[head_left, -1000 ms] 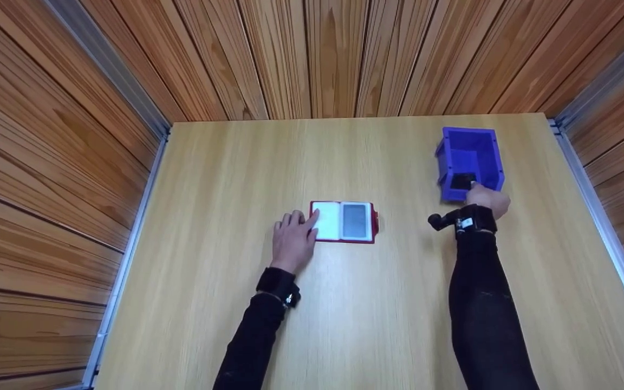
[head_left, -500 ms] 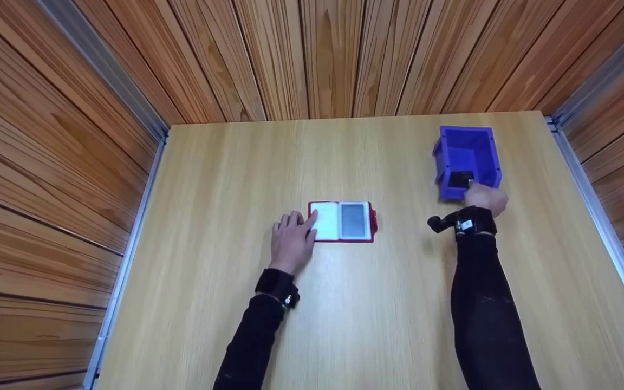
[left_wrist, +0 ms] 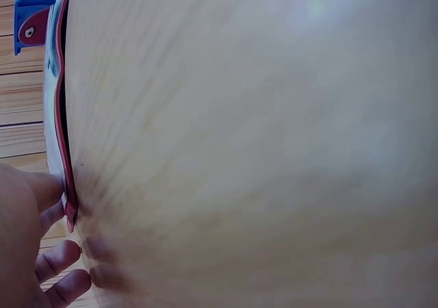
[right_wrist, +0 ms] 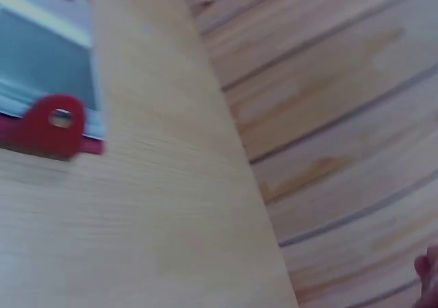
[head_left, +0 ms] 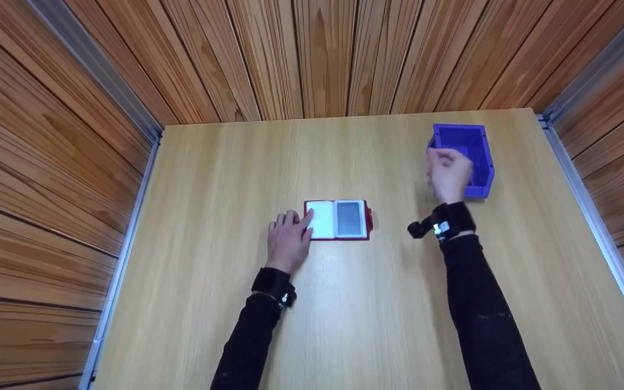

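A small red card holder lies open on the table, a white page at left and a grey page at right. My left hand rests at its left edge, the index finger laid on the white page; the left wrist view shows fingers against the red cover. My right hand is over the near-left corner of the blue bin, fingers bent. Whether it holds anything is hidden. Only a bit of the right hand shows at the right wrist view's edge.
A red tab with a round snap sticks out from the card holder's right side. The wooden table meets plank walls at the back and sides. Metal rails run along its left and right edges.
My right hand has lifted from the bin's front and moved left and farther back. The black piece seen at its fingers earlier is out of sight. My left hand keeps its place.
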The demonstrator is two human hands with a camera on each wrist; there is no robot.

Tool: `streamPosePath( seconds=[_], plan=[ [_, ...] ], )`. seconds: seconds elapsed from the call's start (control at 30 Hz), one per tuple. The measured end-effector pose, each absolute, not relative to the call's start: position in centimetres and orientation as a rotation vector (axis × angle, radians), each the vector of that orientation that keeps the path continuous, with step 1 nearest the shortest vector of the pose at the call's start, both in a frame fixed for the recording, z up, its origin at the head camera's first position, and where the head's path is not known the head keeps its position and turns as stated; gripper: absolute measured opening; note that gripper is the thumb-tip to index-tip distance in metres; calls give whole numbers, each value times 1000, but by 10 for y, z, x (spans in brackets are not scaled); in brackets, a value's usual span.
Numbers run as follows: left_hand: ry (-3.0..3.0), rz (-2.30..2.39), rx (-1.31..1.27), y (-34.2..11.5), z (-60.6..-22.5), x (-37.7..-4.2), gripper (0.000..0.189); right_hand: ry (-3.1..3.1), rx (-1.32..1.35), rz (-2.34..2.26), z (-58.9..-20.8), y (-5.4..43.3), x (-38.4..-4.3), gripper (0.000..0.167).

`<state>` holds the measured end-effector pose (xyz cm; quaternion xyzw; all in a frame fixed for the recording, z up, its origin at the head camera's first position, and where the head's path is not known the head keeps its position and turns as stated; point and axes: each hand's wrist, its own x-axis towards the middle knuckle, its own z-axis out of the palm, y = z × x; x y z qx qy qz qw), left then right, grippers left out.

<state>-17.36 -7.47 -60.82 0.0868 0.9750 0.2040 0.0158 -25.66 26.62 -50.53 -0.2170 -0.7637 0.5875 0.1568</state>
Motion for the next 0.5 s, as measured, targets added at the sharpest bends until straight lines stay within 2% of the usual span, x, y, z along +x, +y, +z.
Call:
streamPosePath(
  seconds=[0.13, 0.27, 0.33, 0.5],
  plan=[
    [3037, 644, 265, -76, -608, -174, 49, -2475, -234, 1676, -524, 231, -244, 23],
    [3035, 645, 265, -75, -609, -175, 49, -2826, 126, 1461, -547, 204, -231, 26],
    [3032, 647, 265, -75, -609, -175, 49, -2957, 303, 1289, -558, 196, -226, 35],
    [3033, 657, 270, -75, -611, -174, 49, -3117, 546, 998, -574, 187, -220, 75]
  ],
)
